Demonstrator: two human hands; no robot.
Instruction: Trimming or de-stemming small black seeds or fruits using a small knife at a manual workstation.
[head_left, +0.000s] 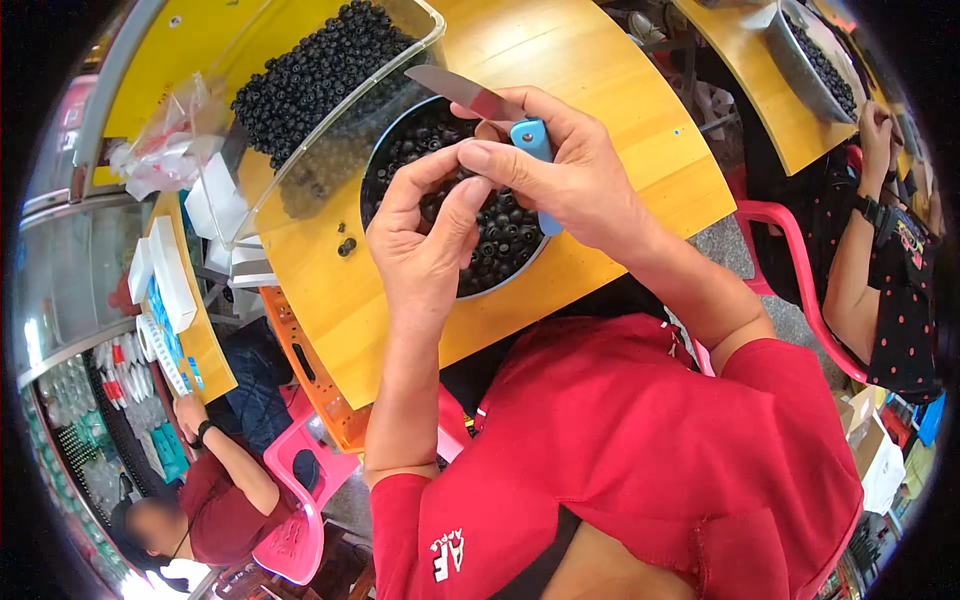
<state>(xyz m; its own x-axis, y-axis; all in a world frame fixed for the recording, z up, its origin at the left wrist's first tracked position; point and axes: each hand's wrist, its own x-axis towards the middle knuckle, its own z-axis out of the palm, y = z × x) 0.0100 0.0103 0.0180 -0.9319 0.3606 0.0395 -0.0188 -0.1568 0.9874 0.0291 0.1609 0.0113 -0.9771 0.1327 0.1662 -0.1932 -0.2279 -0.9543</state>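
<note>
My right hand [575, 175] is closed around a knife [475, 98] with a blue handle, its blade pointing up and to the left. My left hand [425, 225] is closed in a pinch, its thumb and fingertips meeting my right thumb. Whatever sits between those fingertips is hidden. Both hands are above a round metal bowl [520, 272] filled with small, glossy black ring-shaped parts [500, 240]. Beyond it, a large clear plastic bin [330, 125] holds a heap of similar black parts [320, 75].
Loose black parts [346, 246] lie on the wooden table [590, 60] left of the bowl. An orange crate [315, 370] stands below the table's left edge. One person [225, 490] sits at lower left; another [860, 270] sits at right beside a second bowl [820, 70].
</note>
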